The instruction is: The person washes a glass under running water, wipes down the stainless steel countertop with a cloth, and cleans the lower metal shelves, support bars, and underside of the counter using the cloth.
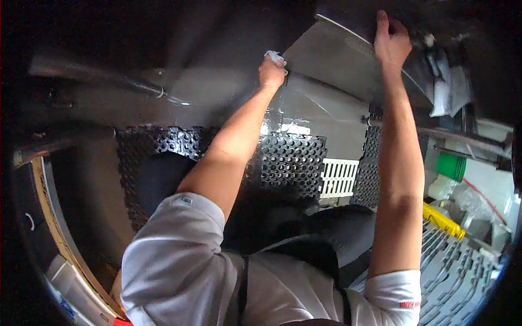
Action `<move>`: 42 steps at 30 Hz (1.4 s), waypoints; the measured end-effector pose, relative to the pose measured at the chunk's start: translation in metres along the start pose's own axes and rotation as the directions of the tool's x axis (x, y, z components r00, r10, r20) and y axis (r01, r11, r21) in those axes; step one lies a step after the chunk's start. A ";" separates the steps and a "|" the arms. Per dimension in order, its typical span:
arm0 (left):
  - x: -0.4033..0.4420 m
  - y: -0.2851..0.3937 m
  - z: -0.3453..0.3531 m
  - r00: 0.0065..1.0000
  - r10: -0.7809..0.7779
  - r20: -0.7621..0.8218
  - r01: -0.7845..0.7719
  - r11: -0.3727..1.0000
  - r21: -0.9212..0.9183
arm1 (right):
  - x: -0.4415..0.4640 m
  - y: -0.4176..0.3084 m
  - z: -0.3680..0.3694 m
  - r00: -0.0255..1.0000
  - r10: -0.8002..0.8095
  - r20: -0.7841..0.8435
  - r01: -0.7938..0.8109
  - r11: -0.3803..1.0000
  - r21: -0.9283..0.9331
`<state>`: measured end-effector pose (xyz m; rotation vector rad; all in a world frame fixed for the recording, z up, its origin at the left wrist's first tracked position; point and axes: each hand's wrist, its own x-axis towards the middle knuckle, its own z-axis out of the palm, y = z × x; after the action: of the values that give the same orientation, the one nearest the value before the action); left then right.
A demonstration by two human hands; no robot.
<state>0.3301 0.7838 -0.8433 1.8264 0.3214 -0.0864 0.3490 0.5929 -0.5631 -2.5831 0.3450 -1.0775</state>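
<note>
My left hand (273,73) is closed around a crumpled white cloth (275,56), which sticks out above the fingers. It is held against or close to a dark, smooth surface, beside the left edge of a grey panel (331,49). Farther right, my right hand (392,46) is raised at the panel's upper, light-coloured edge. Its fingers are curled and partly lost in shadow; what they grip cannot be made out.
Black perforated rubber mats (291,163) cover the floor, with a white slotted grate (338,176) between them. At right are a green container (451,167), a yellow bar (443,221) and grey slatted matting (435,277). A metal tube (109,76) runs at left.
</note>
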 end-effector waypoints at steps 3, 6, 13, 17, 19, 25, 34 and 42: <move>-0.012 0.055 -0.021 0.979 -0.205 0.017 0.200 0.928 -0.313 | -0.038 -0.012 -0.013 0.906 -0.201 -0.372 0.263 0.956 0.126; -0.024 0.082 -0.048 0.894 -0.175 0.412 0.409 0.695 -0.592 | -0.140 -0.026 0.000 0.962 -0.032 -0.269 0.153 0.885 0.440; -0.083 0.135 -0.067 0.599 0.232 0.767 0.314 0.812 -0.491 | -0.217 -0.048 0.043 0.959 0.274 0.073 -0.251 0.701 0.668; -0.115 0.228 -0.102 0.573 0.398 0.716 -0.352 0.909 -0.224 | -0.181 -0.017 0.042 0.575 0.816 0.066 -0.362 0.182 0.914; -0.109 0.265 -0.105 0.704 0.583 0.406 -0.597 0.795 -0.107 | -0.161 0.018 0.029 0.338 0.940 0.036 -0.109 0.001 0.994; 0.006 0.308 -0.062 0.635 0.712 0.299 -0.734 0.435 0.522 | -0.107 0.052 0.042 0.615 0.737 -0.280 -0.423 0.608 0.672; 0.014 0.291 -0.032 0.511 0.747 0.425 -0.798 0.229 0.558 | -0.117 0.028 0.079 0.856 0.395 -0.334 -0.189 0.840 0.508; -0.007 0.294 -0.026 0.533 0.744 0.402 -0.749 0.194 0.634 | -0.167 0.117 0.145 0.389 0.864 0.320 -0.472 -0.111 0.875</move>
<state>0.3979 0.7362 -0.5597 2.6391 -0.8310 0.5759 0.3278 0.5707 -0.8116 -0.7879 0.8208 -0.8467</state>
